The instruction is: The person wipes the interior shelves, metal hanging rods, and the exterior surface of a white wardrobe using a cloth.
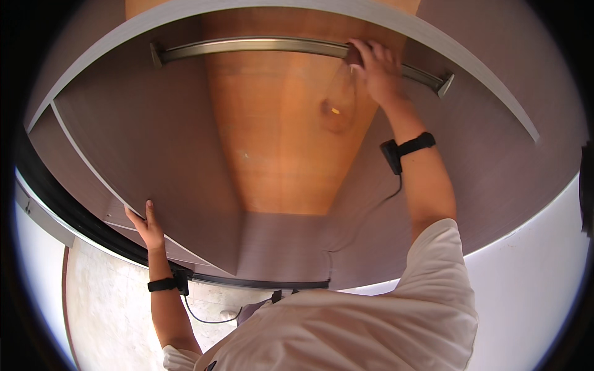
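Before me is the inside of a wardrobe with a metal hanging rail (250,45) across its upper part. At the rail's right half is my right hand (383,69), blurred, with its fingers around a dark brown item (354,56) against the rail. I cannot tell what that item is. Below it a faint, blurred loop-like thing (338,113) with a yellow spot shows against the orange-brown back panel (278,153). Lower left, my left hand (149,227) grips the pale front edge of a vertical partition panel (185,185), thumb on the inner face and fingers on the other side.
Rail brackets (157,54) are fixed at both side walls. A pale-edged shelf (278,4) curves above the rail. Black straps with devices (393,155) sit on both forearms, with thin cables (211,322) running off. A black track (260,281) edges the wardrobe's bottom, beside a light floor (106,297).
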`<state>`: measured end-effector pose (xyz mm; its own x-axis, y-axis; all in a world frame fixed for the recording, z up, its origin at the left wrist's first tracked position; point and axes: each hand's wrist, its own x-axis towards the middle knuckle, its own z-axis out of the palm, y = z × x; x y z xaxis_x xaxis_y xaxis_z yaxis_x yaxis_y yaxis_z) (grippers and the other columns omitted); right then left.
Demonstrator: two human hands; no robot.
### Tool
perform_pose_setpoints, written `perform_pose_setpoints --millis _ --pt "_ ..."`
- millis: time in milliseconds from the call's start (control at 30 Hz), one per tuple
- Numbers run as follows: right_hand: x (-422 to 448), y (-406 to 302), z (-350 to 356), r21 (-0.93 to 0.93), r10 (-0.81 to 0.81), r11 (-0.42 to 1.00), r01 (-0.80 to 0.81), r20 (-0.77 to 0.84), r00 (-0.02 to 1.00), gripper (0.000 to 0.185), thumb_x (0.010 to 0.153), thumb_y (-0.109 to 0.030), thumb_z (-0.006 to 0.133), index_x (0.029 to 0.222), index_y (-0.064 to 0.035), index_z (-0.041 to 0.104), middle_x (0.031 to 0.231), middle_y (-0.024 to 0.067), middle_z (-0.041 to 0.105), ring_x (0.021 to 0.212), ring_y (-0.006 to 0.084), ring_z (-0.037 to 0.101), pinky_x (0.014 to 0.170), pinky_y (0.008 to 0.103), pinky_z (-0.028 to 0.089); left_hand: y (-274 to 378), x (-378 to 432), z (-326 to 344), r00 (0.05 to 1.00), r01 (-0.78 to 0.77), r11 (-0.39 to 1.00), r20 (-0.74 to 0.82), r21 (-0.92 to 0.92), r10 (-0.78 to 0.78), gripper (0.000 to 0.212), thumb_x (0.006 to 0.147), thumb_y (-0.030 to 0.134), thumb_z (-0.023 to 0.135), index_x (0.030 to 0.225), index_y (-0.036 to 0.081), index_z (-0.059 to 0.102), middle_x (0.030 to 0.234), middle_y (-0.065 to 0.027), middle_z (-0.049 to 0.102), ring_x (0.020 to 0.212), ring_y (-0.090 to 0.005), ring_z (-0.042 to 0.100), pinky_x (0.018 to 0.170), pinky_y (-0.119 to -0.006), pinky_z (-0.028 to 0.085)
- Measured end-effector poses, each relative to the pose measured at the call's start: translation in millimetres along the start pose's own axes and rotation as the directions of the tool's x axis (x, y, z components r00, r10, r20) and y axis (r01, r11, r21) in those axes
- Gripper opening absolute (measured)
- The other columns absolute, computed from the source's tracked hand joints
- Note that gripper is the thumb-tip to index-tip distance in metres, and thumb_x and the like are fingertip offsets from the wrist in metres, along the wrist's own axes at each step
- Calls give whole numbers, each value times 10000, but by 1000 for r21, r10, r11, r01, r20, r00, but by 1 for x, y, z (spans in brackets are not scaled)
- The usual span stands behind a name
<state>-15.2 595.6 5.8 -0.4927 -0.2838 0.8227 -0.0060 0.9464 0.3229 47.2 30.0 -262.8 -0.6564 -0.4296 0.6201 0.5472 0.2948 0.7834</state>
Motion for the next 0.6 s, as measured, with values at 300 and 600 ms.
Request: perform_pose_setpoints --millis 300,600 --pt "-54 88 -32 -321 296 917 -239 141 945 576 933 -252 618 1458 -282 384 1407 112 467 1325 323 429 1178 573 195 -2 3 -7 1000 4 999 16 44 -4 539 992 169 606 1425 28 318 1333 -129 467 1195 -204 453 1046 -318 354" --pt "-57 107 -25 -343 318 907 -244 181 930 602 942 -240 615 1480 -205 347 1369 215 439 1305 404 404 1097 533 307 2 -4 2 995 73 997 -65 -11 -74 489 971 133 628 1387 50 384 1208 -107 591 1082 -160 559 920 -287 460"
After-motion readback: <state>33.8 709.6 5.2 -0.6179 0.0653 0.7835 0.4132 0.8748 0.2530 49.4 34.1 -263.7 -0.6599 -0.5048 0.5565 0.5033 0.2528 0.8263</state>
